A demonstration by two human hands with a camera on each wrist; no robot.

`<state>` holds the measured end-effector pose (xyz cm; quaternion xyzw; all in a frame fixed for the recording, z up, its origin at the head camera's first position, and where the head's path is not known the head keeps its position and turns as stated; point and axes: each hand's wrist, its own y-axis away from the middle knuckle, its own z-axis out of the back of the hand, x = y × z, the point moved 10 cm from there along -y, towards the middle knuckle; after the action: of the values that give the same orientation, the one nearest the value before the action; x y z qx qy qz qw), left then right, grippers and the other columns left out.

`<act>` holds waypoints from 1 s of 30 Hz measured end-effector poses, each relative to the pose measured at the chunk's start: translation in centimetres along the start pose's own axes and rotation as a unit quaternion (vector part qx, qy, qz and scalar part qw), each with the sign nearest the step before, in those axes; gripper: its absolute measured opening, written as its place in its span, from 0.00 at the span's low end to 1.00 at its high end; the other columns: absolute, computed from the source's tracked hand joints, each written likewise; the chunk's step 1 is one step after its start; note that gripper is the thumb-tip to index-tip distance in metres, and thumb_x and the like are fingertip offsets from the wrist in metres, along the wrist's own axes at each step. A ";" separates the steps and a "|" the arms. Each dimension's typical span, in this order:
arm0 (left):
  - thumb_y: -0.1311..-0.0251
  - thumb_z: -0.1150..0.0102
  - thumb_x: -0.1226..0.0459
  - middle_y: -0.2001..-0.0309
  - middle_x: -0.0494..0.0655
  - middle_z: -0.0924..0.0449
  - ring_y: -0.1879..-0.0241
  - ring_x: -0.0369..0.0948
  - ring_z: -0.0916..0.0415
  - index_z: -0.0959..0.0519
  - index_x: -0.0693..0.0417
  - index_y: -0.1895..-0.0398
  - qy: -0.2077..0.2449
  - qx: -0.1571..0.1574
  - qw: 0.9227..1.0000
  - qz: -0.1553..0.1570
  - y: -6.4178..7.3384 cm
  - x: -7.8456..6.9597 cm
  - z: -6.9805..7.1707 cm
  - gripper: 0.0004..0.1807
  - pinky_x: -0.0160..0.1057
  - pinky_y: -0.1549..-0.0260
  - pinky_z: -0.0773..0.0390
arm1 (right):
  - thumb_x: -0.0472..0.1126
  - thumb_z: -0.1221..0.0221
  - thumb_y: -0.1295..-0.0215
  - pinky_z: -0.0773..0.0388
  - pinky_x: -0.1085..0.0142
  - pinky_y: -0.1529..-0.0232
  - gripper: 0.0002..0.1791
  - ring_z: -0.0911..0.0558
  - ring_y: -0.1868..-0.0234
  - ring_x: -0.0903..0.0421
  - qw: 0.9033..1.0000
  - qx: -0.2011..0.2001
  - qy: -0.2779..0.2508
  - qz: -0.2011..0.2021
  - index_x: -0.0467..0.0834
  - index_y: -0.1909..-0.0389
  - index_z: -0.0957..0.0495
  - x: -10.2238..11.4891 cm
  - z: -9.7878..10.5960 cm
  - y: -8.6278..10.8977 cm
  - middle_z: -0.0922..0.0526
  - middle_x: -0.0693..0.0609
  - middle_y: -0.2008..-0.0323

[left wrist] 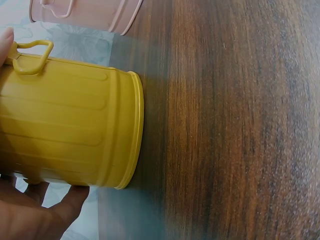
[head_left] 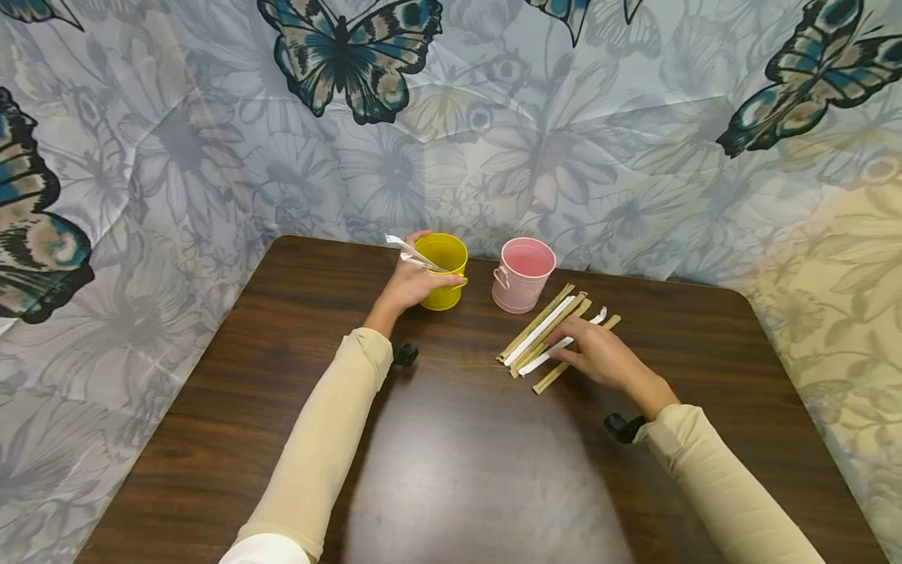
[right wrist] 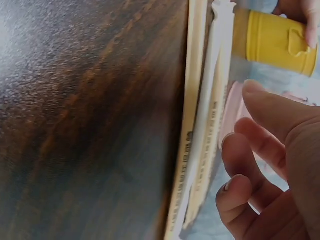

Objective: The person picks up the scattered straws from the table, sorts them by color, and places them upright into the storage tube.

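My left hand (head_left: pixel 414 280) grips a small yellow metal bucket (head_left: pixel 445 300), thumb by its side handle and fingers round the other side, as the left wrist view shows. Two white paper-wrapped sticks (head_left: pixel 412 249) lean out over its rim on the left. My right hand (head_left: pixel 599 352) hovers over a loose pile of slim wrapped sticks, with thumb and fingers apart in the right wrist view and nothing between them. Beneath the fingers lies a white wrapped stick (head_left: pixel 537 363); brown printed ones (right wrist: pixel 189 117) lie alongside.
A pink metal bucket (head_left: pixel 517 294) stands right of the yellow one, just behind the pile. Both are near the back edge of the dark wooden table (head_left: pixel 486 470). A butterfly-print cloth (head_left: pixel 550 149) hangs directly behind the table.
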<state>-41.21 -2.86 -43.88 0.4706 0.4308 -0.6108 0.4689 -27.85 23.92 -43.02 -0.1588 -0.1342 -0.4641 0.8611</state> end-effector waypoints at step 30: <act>0.61 0.15 0.63 0.35 0.58 0.31 0.37 0.51 0.30 0.51 0.54 0.23 0.003 -0.005 1.000 0.003 0.0 0.2 0.0 0.64 0.48 0.31 0.30 | 0.33 0.30 0.40 0.20 0.61 0.61 0.06 0.19 0.61 0.56 0.999 -0.008 0.001 0.053 0.46 0.67 0.15 -0.6 -2.2 0.0 0.18 0.51 0.60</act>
<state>-41.22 -2.94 -44.05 0.4711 0.4340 -0.6061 0.4715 -27.94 23.52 -45.23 -0.1722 -0.1215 -0.4191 0.8831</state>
